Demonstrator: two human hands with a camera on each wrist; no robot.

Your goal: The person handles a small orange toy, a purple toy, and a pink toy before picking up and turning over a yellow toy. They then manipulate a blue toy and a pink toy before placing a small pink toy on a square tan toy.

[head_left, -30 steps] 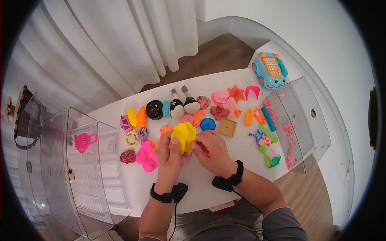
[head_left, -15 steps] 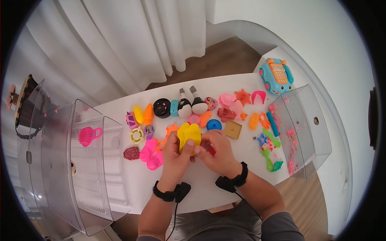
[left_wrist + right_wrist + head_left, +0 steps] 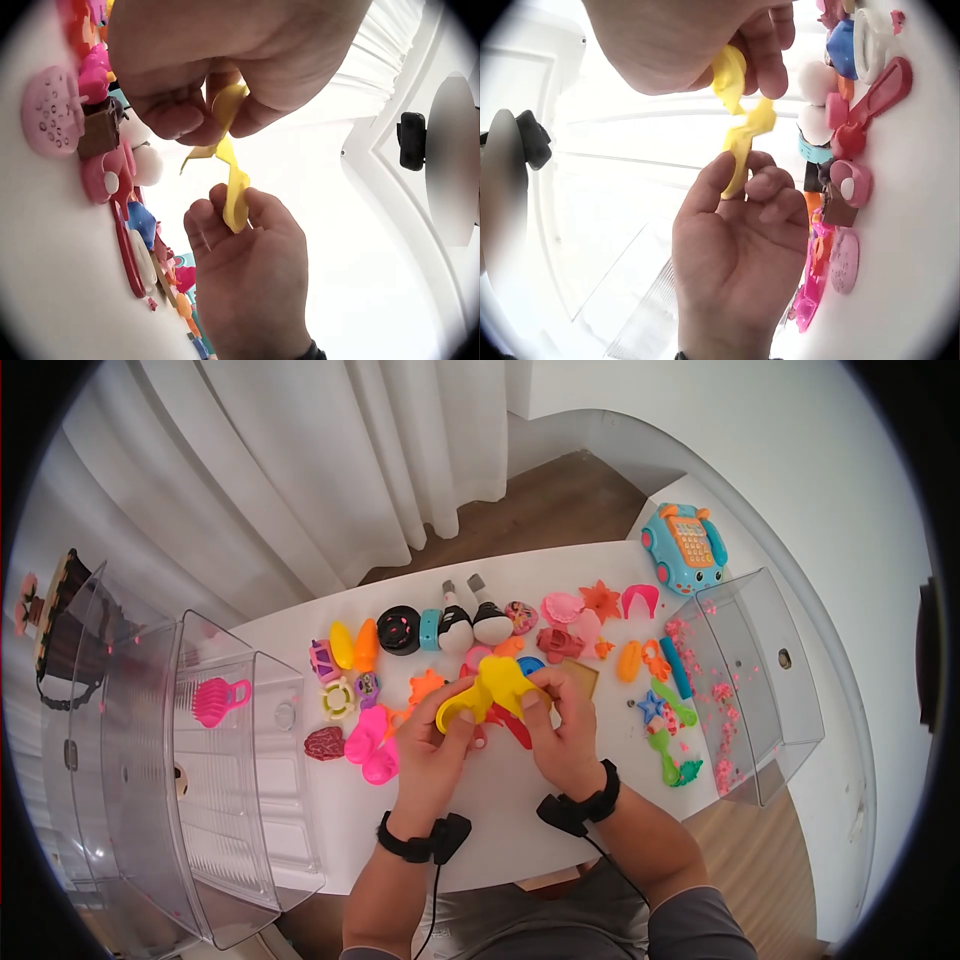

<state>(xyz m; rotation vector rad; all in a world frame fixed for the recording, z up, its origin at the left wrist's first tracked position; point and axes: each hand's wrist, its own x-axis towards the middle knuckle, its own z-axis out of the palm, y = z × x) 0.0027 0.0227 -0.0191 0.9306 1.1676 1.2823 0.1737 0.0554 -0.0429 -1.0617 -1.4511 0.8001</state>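
Both hands hold a thin, bendy yellow piece with rounded lobes [image 3: 503,678] above the white table [image 3: 480,850]. My left hand [image 3: 430,745] pinches its left lobe between thumb and fingers. Opposite it, my right hand [image 3: 567,735] pinches the right side. In the left wrist view the yellow piece [image 3: 225,154] stretches twisted between the two hands. Beneath the hands lies a red long-handled toy [image 3: 129,251], close to a blue toy [image 3: 141,223] and a pink oval piece with dark marks [image 3: 52,112].
Mixed small toys spread across the table, among them a black ring [image 3: 399,630], an orange carrot-like toy [image 3: 365,645] and a green scoop [image 3: 662,755]. Clear plastic bins stand at left [image 3: 258,760] and right [image 3: 770,700]. A toy telephone [image 3: 685,547] sits at the back right.
The hands have moved apart, and the yellow piece, bunched between them earlier, is now spread out with a lobe in each hand. The table toys have stayed put.
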